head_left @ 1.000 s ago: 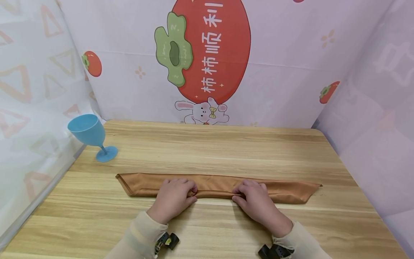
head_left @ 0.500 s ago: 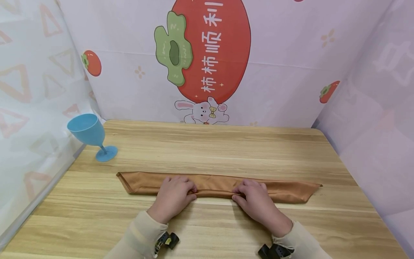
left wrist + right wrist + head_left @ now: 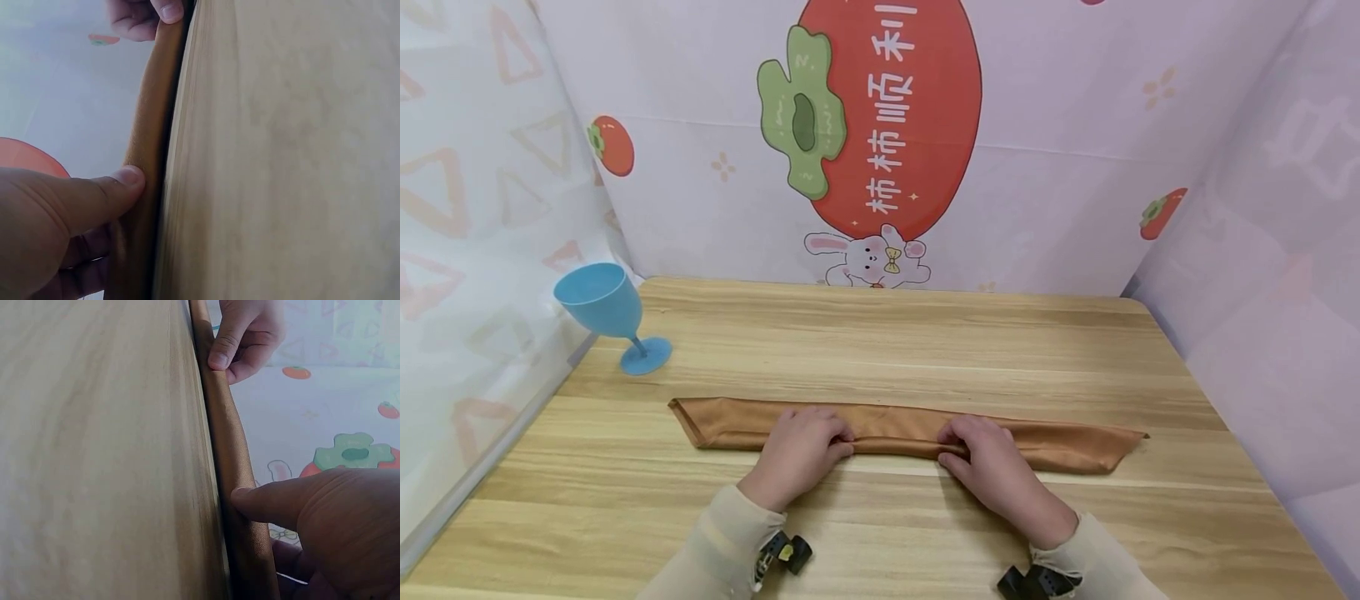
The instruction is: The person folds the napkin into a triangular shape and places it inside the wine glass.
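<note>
A brown satiny cloth [image 3: 895,423], folded into a long narrow strip, lies across the wooden table. Its near edge is rolled over. My left hand [image 3: 801,454] pinches that edge left of the middle, thumb in front and fingers over the top. To the right of the middle, my right hand [image 3: 992,467] pinches the same edge in the same way. In the left wrist view the left thumb [image 3: 103,194] presses on the rounded cloth roll [image 3: 153,103]. The right wrist view shows the right thumb [image 3: 275,500] against the roll too.
A blue goblet [image 3: 601,302] stands at the table's left edge, beyond the cloth's left end. The wooden table [image 3: 895,342] meets a printed backdrop [image 3: 1060,217] behind, with patterned sheets along both sides.
The near edge of the cloth has rolled slightly farther away from me under the hands, most visibly at the left. Both hands keep their pinch.
</note>
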Action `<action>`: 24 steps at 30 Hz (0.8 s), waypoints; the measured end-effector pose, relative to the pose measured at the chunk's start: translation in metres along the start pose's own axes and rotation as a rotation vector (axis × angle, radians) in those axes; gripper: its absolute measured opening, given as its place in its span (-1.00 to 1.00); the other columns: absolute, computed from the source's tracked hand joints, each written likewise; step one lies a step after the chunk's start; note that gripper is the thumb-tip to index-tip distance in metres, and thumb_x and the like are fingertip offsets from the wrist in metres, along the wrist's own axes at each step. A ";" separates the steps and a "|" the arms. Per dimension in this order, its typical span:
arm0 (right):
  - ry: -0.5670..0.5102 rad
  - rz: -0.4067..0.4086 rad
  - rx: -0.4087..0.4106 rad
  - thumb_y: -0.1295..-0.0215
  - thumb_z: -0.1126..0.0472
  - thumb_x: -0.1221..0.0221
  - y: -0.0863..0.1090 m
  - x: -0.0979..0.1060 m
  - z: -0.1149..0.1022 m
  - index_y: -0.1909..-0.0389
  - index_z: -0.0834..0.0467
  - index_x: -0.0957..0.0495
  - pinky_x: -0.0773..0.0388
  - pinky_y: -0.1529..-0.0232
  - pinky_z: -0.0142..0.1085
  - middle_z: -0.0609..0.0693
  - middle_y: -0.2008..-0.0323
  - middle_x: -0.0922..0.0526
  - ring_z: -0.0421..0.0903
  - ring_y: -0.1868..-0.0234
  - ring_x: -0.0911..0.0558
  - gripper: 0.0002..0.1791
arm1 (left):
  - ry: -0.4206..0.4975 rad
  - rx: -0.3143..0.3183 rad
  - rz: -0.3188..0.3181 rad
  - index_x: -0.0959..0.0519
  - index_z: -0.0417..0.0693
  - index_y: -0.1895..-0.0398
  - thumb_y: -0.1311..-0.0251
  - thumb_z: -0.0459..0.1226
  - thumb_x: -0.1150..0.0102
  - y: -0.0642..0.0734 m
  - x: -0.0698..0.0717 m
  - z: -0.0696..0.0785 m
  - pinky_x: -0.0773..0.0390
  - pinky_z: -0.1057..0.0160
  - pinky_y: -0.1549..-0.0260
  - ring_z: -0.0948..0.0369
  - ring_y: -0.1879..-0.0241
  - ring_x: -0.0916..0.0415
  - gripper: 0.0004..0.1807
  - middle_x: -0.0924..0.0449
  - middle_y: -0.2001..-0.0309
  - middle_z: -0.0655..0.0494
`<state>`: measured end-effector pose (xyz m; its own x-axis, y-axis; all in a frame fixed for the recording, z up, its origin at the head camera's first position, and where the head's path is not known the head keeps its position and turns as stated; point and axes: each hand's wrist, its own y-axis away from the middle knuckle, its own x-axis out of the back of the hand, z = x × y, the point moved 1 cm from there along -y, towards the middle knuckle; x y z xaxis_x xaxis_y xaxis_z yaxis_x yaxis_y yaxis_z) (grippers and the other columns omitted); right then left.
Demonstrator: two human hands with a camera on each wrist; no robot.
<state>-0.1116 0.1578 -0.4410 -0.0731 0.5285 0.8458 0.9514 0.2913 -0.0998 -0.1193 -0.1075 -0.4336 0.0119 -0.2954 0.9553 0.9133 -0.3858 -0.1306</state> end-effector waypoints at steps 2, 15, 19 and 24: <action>-0.014 -0.004 -0.001 -0.09 0.24 -0.48 0.000 0.000 0.001 0.36 -0.12 -0.59 -0.33 0.04 -0.05 -0.25 0.27 -0.58 -0.12 0.09 -0.54 -0.74 | 0.031 0.002 0.003 -0.69 0.22 0.43 -0.15 -0.12 -0.43 -0.001 -0.001 -0.002 -0.43 0.01 0.09 0.20 0.17 -0.59 -0.92 -0.63 0.33 0.35; 0.021 0.016 0.036 -0.07 0.23 -0.50 0.001 0.003 0.000 0.42 -0.12 -0.66 -0.25 0.07 -0.08 -0.26 0.29 -0.56 -0.15 0.16 -0.52 -0.79 | 0.155 0.010 -0.026 -0.66 0.15 0.42 -0.23 -0.16 -0.37 -0.001 -0.001 -0.005 -0.53 0.01 0.16 0.20 0.27 -0.58 -0.90 -0.62 0.34 0.29; 0.039 0.018 0.050 -0.09 0.21 -0.48 0.001 0.003 -0.001 0.40 -0.11 -0.67 -0.26 0.05 -0.06 -0.27 0.29 -0.58 -0.14 0.16 -0.53 -0.81 | 0.185 0.023 -0.049 -0.65 0.14 0.42 -0.26 -0.18 -0.34 -0.001 -0.001 -0.006 -0.52 0.04 0.18 0.20 0.27 -0.56 -0.90 -0.60 0.35 0.28; 0.057 0.020 0.059 -0.12 0.21 -0.47 0.002 0.004 -0.003 0.38 -0.09 -0.68 -0.27 0.06 -0.06 -0.29 0.28 -0.59 -0.15 0.16 -0.52 -0.84 | 0.182 0.025 -0.044 -0.66 0.14 0.42 -0.28 -0.18 -0.32 -0.001 -0.002 -0.007 -0.48 0.09 0.24 0.23 0.30 -0.47 -0.89 -0.52 0.37 0.29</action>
<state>-0.1094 0.1584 -0.4364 -0.0354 0.4886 0.8718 0.9332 0.3284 -0.1462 -0.1230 -0.1126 -0.4372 -0.1003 -0.4332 0.8957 0.9211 -0.3808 -0.0810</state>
